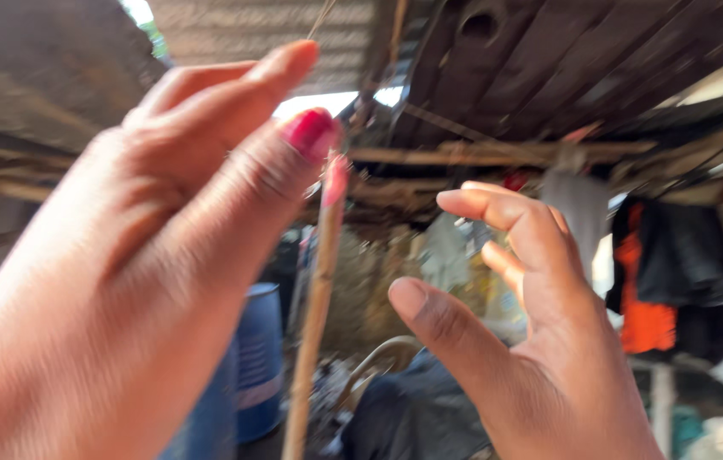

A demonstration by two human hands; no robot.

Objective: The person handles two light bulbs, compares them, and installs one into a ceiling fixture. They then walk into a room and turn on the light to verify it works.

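My left hand (148, 255) is raised close to the camera and blurred, its thumb with a red-painted nail. Its thumb and forefinger lie close together, their tips pointing up and right. A thin strand (324, 15) runs from the forefinger tip up toward the roof; whether the fingers pinch it is unclear. Just beyond the thumb a slim bamboo pole (314, 324) stands upright. My right hand (540, 341) is lifted to the right of the pole, palm turned left, fingers curled and apart, holding nothing.
Overhead are a corrugated roof (242, 34) and dark wooden rafters (549, 60) with horizontal bamboo bars (481, 155). A blue barrel (259, 358) stands behind the pole. Dark and orange clothes (659, 273) hang at the right. A dark bundle (412, 417) lies low in the middle.
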